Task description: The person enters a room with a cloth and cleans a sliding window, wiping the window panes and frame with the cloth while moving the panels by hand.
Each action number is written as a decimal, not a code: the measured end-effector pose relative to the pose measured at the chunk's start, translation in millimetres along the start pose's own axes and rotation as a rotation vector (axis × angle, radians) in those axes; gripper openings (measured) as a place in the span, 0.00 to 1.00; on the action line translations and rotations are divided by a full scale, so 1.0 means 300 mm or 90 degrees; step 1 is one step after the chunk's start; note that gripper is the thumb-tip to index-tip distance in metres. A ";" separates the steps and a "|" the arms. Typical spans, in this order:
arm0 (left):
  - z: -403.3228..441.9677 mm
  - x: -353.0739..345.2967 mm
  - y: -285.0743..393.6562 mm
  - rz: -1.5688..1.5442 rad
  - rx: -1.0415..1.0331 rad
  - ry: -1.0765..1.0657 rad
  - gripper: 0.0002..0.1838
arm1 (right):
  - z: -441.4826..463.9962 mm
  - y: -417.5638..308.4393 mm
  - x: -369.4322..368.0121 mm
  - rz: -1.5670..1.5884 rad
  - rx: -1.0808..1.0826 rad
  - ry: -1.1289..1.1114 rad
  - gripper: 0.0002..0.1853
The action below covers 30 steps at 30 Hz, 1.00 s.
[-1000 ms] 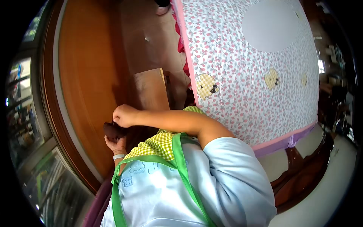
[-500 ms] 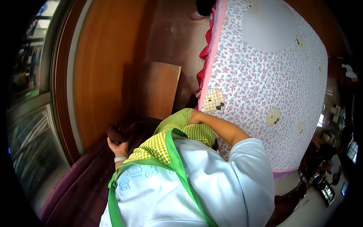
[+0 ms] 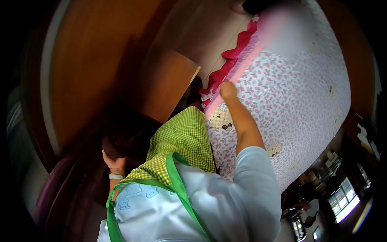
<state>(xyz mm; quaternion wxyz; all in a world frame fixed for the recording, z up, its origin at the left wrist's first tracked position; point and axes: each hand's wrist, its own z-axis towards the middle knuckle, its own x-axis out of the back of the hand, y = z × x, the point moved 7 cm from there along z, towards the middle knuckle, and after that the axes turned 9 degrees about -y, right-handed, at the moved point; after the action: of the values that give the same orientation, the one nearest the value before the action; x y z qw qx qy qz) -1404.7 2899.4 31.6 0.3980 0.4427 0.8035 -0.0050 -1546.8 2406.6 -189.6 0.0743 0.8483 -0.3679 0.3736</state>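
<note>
Currently our partly curled left hand holds a dark-brown object; our curled right hand meets a pink-edged floral cover, grip unclear; lifting would need pinching.

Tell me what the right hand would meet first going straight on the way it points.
Probably the red ruffle, just past the pink border that the right hand overlaps in view; depth is unclear, so it might pass above.
</note>
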 end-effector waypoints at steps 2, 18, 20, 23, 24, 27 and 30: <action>0.037 -0.021 -0.012 0.083 -0.051 0.083 0.26 | 0.129 0.048 -0.014 -0.110 0.022 0.001 0.11; 0.115 -0.184 -0.061 0.642 -0.143 0.223 0.21 | -0.306 0.303 0.284 -0.170 0.273 -0.253 0.14; 0.130 -0.219 -0.066 1.016 -0.158 0.128 0.25 | -0.380 0.387 0.317 -0.219 0.111 -0.401 0.17; 0.150 -0.156 -0.137 -0.041 -0.104 0.040 0.25 | -0.438 0.401 0.384 -0.283 0.096 -0.433 0.18; 0.147 -0.169 -0.135 -0.043 -0.099 0.038 0.25 | -0.453 0.398 0.406 -0.304 0.088 -0.439 0.17; 0.149 -0.246 -0.141 -0.222 -0.058 -0.083 0.26 | -0.487 0.329 0.497 -0.317 0.024 -0.484 0.16; 0.162 -0.254 -0.114 -0.122 -0.056 -0.128 0.25 | -0.510 0.305 0.524 -0.344 0.006 -0.509 0.18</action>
<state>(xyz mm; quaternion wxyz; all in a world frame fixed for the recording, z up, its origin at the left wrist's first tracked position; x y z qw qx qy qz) -1376.0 2807.4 35.7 0.4932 0.3431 0.7977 -0.0524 -1626.7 2312.9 13.7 0.0176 0.9909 -0.1327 -0.0130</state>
